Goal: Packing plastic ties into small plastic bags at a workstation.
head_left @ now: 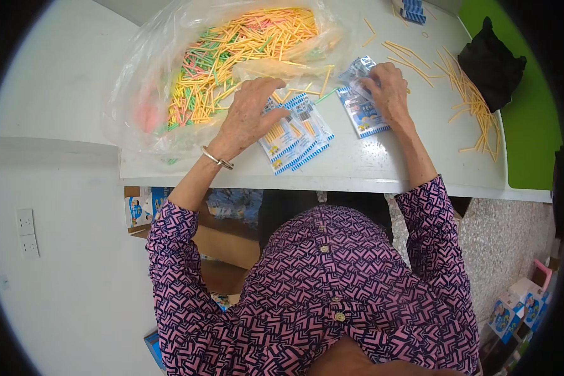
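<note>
My left hand point(249, 116) rests over a fanned group of small blue-and-white plastic packets point(294, 144), its thumb apart from the curved fingers. Yellow sticks show through the packets' clear parts. To the right, my right hand point(390, 94) has its fingers bent onto another blue-and-white packet point(363, 116), gripping its upper part. Part of that packet is hidden under the fingers. Behind my left hand a large clear plastic bag point(147, 81) lies spread wide, full of thin yellow, pink and green sticks point(232, 56).
Loose yellow sticks point(476, 113) lie along the table's right side beside a black cloth or bag point(492, 66). A blue-striped packet stack point(413, 11) sits at the far edge. Below the white table point(370, 169) is a cardboard box point(225, 247); printed boxes point(507, 316) stand lower right.
</note>
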Available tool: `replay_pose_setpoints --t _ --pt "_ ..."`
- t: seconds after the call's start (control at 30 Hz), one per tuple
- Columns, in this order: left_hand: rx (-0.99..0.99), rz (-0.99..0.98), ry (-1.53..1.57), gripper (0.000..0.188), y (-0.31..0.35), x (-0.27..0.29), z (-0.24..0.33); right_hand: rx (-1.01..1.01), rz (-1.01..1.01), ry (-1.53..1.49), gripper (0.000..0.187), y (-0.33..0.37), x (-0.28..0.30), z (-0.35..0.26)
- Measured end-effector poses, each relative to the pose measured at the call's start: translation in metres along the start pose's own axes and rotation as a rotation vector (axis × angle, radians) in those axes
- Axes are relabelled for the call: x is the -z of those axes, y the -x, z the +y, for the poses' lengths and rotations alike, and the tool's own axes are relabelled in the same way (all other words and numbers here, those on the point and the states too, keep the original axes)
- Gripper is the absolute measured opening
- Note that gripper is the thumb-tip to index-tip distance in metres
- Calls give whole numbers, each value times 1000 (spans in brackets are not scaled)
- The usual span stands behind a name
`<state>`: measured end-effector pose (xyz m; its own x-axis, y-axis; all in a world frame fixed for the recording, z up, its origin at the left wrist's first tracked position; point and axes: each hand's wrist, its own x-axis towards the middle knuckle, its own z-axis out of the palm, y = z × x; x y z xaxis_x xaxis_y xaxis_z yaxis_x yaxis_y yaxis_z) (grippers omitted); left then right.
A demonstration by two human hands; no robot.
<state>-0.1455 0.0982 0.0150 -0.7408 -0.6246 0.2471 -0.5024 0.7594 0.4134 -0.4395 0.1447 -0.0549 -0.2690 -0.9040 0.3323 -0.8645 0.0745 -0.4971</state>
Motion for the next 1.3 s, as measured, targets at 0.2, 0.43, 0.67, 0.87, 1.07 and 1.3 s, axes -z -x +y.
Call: replay_pose_setpoints --t 0.2,0.43,0.67,0.87,1.07,1.3 --pt "-3 176 129 42 -31 -6 18 -71 42 -309 22 -3 39 -27" --pt "45 132 423 24 -56 -11 30 118 -126 -575 20 8 56 -91" --pt "12 214 300 15 -21 6 23 112 -381 -680 15 8 46 -104" --pt "14 170 147 14 6 13 7 43 -484 -827 15 20 28 -126" --pt "83 72 208 15 16 23 -2 65 -581 -840 21 18 9 -127" --pt "228 51 -304 34 27 81 -108 86 -475 -886 27 16 -9 -123"
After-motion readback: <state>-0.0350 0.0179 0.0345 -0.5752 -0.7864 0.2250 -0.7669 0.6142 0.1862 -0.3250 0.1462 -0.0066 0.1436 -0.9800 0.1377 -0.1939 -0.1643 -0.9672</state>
